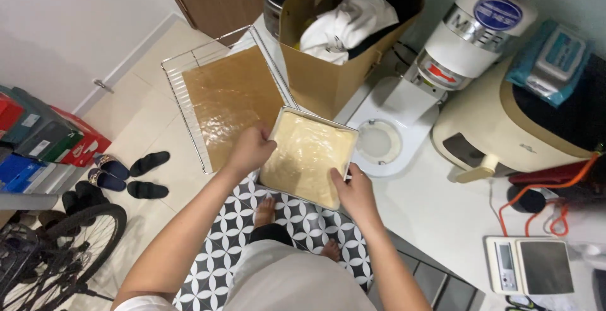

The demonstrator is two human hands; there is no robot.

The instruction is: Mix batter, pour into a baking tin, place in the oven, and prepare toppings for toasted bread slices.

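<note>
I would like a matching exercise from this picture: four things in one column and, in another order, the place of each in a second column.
Things:
1. square baking pan
2. wire rack
3. white cloth
4. kitchen scale

Places:
A. inside the cardboard box
B. near the front edge of the counter, at right
C. under the brown baking paper
D. held between the left hand and the right hand

Pairs: 1-D, 2-C, 3-A, 4-B
</note>
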